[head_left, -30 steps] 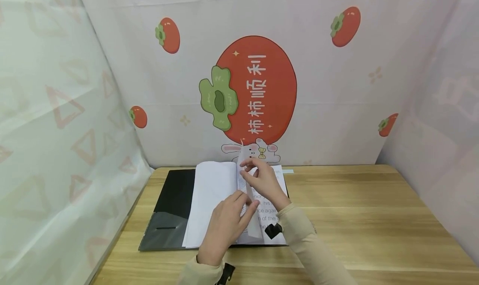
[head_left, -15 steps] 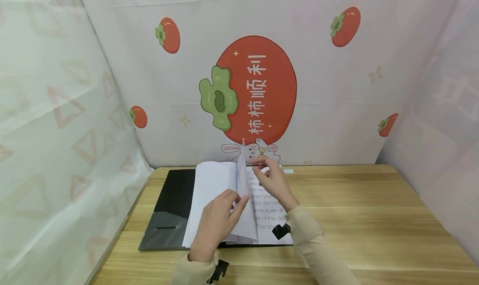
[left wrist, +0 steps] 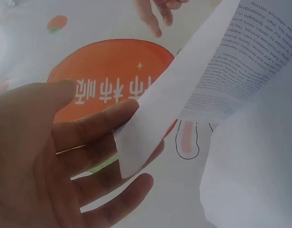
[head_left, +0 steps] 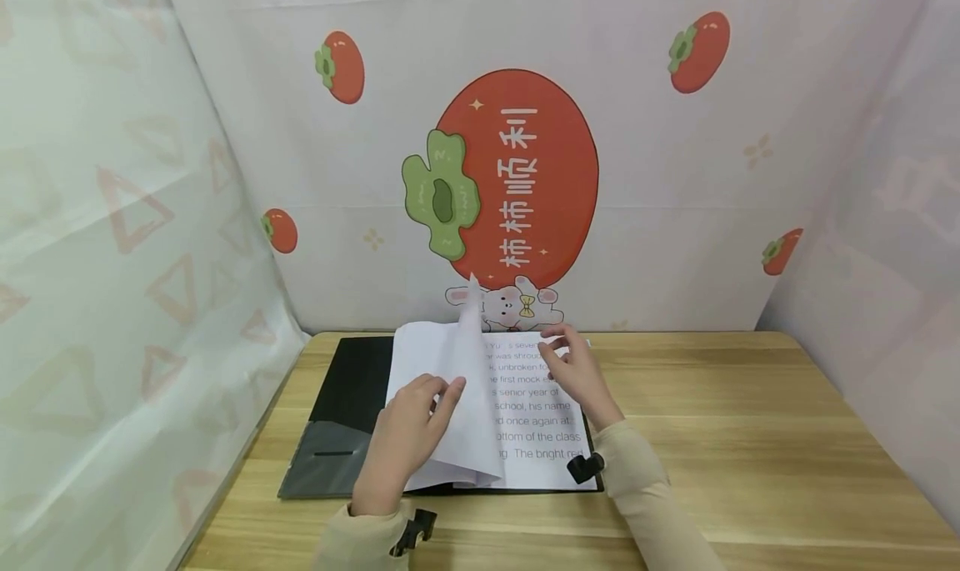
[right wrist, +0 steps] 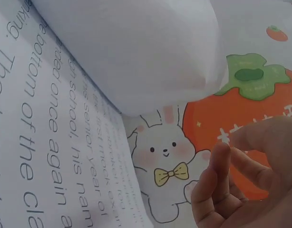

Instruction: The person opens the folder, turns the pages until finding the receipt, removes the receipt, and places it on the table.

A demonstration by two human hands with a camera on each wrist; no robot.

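White sheets of paper, some printed, lie in a black folder on the table. One turned sheet stands up, curving along the middle of the folder. My left hand touches this sheet from its right side; in the left wrist view its edge lies across my spread fingers, with the thumb apart. My right hand hovers at the right edge of the printed page, fingers loosely bent and holding nothing. In the right wrist view, nothing shows between thumb and fingers.
The wooden table extends to the right of the folder. A white cloth backdrop with persimmon and rabbit drawings rises behind it, and cloth walls flank both sides. Black straps sit on both sleeves.
The raised sheet has swung left with my left hand, uncovering more of the printed page. My right hand has come away from the sheet and moved right.
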